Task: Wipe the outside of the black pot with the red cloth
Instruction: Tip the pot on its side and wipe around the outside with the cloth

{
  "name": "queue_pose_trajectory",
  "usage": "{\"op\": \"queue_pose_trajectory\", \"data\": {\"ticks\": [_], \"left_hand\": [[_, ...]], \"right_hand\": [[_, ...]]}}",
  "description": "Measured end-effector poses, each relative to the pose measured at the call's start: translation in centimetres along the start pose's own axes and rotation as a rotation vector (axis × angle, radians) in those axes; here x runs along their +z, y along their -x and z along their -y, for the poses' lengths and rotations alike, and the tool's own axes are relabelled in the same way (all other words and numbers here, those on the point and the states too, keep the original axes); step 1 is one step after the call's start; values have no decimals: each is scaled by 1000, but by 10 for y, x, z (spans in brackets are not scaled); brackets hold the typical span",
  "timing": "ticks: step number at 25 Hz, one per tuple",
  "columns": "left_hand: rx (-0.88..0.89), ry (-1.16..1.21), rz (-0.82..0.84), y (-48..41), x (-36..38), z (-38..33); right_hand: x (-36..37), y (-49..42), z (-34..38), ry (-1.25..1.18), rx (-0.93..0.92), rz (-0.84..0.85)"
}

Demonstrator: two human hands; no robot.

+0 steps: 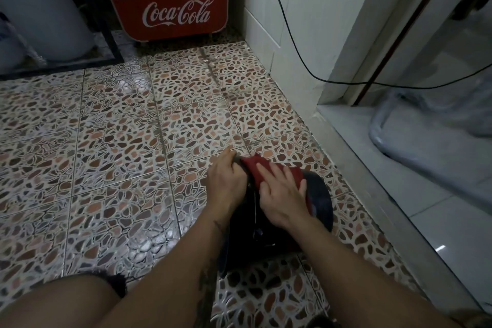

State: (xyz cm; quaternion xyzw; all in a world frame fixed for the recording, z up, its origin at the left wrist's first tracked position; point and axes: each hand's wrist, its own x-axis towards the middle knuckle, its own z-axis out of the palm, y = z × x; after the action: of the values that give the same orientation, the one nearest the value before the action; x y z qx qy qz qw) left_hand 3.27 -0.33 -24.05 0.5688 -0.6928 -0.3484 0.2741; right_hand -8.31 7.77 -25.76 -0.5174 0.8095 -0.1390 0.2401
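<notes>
The black pot [320, 200] lies tipped on its side on the patterned floor, low and right of centre. A red cloth [266, 168] is draped over its upper outside. My right hand [279, 194] presses flat on the cloth with fingers spread. My left hand [225, 178] grips the pot's far edge or handle, just left of the cloth. Both forearms hide much of the pot's body.
A red Coca-Cola cooler [170, 0] stands at the back. A white wall corner [292, 34] and a raised pale step [399, 181] run along the right. A black cable [306, 61] hangs there. A pale container [40, 8] stands at the back left. My knee [53, 303] shows at the bottom left.
</notes>
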Motion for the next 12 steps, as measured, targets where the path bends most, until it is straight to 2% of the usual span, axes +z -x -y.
{"op": "queue_pose_trajectory", "data": {"ticks": [2, 5, 7, 10, 12], "left_hand": [[71, -40, 135, 11, -5, 8], [74, -26, 112, 13, -4, 17], [-53, 121, 73, 5, 1, 10], [-413, 406, 5, -19, 4, -5], [-582, 477, -20, -35, 5, -5]], "right_hand": [[-5, -27, 3, 6, 79, 29], [-7, -37, 1, 34, 80, 57], [-3, -21, 5, -13, 26, 16], [8, 17, 10, -142, -149, -68], [12, 34, -8, -169, -194, -120]]}}
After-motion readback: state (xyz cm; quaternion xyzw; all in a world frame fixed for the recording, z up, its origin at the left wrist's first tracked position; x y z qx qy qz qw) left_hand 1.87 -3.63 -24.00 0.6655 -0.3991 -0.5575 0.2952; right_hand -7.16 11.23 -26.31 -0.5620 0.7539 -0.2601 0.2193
